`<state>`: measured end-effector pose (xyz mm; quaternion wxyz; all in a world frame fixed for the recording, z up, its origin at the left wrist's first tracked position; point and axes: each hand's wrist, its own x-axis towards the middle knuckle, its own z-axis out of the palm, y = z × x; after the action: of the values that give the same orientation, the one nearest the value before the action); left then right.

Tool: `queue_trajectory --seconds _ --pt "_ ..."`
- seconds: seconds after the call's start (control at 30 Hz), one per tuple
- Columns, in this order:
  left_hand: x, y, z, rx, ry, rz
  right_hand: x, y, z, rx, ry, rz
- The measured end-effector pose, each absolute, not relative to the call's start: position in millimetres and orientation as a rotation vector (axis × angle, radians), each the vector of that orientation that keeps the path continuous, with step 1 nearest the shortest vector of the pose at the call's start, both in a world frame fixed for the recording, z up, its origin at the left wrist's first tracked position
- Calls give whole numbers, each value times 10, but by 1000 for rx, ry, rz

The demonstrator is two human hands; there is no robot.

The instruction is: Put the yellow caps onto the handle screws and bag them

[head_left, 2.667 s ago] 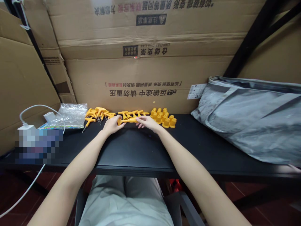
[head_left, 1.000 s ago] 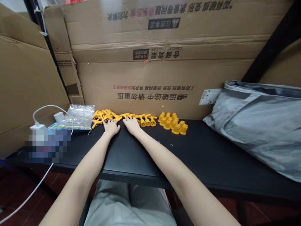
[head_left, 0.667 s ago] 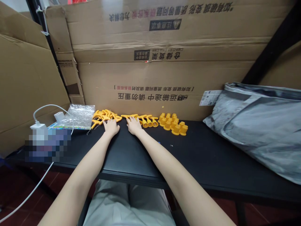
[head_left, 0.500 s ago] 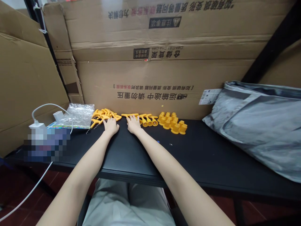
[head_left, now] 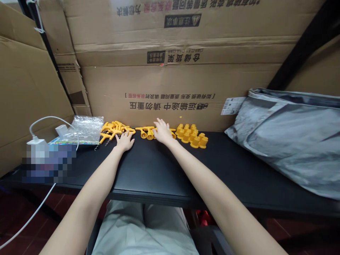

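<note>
My left hand [head_left: 125, 141] rests on the black table with its fingers spread, touching the near right edge of a loose pile of corkscrews [head_left: 113, 130]. These have yellow T-shaped handles and thin metal spirals. My right hand [head_left: 162, 132], fingers apart and holding nothing visible, is over a row of yellow corkscrews fitted with cups [head_left: 143, 134]. It hides the middle of that row; whether it touches them I cannot tell. Right of it, a group of separate yellow bell-shaped cups [head_left: 195, 141] stands with the wide ends down.
Cardboard [head_left: 170, 81] walls the back of the black table [head_left: 154, 173]. On the left lie a clear plastic bag [head_left: 89, 127], a white charger [head_left: 37, 147] with its cable and a blurred-out item. A grey fabric bag [head_left: 287, 141] fills the right end.
My right hand has moved right along the row, uncovering fitted corkscrews at its left end. My left hand stays by the pile. The view has shifted slightly.
</note>
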<state>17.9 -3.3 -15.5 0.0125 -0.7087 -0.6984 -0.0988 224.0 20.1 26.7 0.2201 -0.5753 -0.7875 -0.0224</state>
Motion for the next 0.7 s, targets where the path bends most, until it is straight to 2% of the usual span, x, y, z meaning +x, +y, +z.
queue_trajectory --seconds 0.13,0.33,0.57,0.7 --pt "189 -42 -155 -2192 -2158 -337 2701 79 353 -1812 -2092 -192" --pt "178 -33 -160 -2252 -2116 -368 3107 22 235 -2115 -1994 -151" --pt "169 -28 -163 -2272 -2092 -403 3225 24 257 -2050 -2130 28" --pt "195 -47 -127 -2241 -2040 -452 3152 -52 305 -1968 -2161 1"
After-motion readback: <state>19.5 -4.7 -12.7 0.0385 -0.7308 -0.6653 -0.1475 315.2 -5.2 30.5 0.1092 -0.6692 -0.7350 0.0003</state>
